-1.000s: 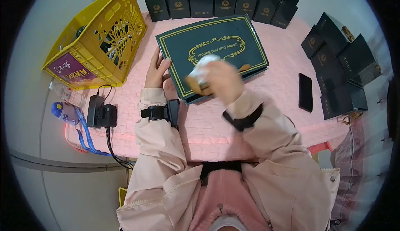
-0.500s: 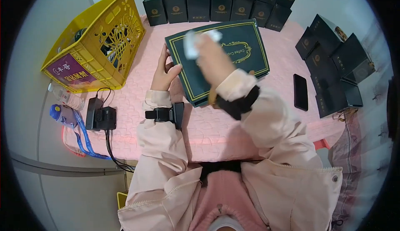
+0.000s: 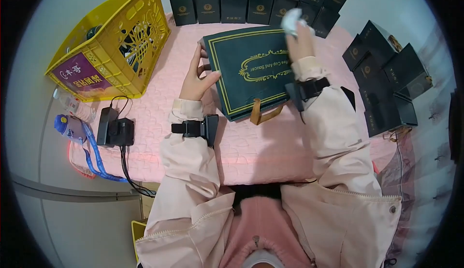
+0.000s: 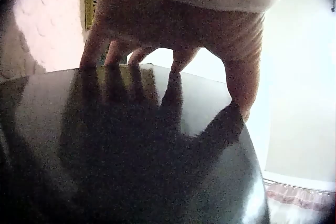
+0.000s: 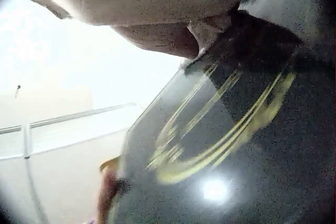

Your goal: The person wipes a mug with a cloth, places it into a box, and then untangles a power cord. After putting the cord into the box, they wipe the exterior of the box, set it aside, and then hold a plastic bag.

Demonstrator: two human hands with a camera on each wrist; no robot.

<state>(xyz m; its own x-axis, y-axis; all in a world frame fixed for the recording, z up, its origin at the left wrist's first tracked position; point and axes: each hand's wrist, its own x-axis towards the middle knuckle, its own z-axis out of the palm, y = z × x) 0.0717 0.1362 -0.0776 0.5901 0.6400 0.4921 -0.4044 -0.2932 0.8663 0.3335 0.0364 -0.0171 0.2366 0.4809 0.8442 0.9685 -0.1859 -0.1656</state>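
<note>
A dark green box (image 3: 229, 70) with gold trim and a brown ribbon handle (image 3: 256, 112) lies tilted on the pink cover. The left hand (image 3: 197, 83) grips its left side, the thumb at the lid's edge; in the left wrist view the fingertips of the left hand (image 4: 178, 27) touch the box (image 4: 126, 155). Over the lid's far right corner, the right hand (image 3: 300, 45) holds a crumpled white cloth (image 3: 291, 21), blurred. The right wrist view shows part of the right hand (image 5: 157, 37) beside the lid (image 5: 262, 161); the cloth is hidden there.
A yellow crate (image 3: 99, 75) stands at the left, near black devices (image 3: 123, 132), a blue-capped bottle (image 3: 71, 129) and a clear bottle (image 3: 77, 106). Dark boxes line the back (image 3: 234, 8) and right (image 3: 372, 72). A phone (image 3: 349, 99) is partly covered by the right sleeve.
The right hand with the cloth has swept across the lid from left to the far right corner. The box and the left hand have shifted slightly right.
</note>
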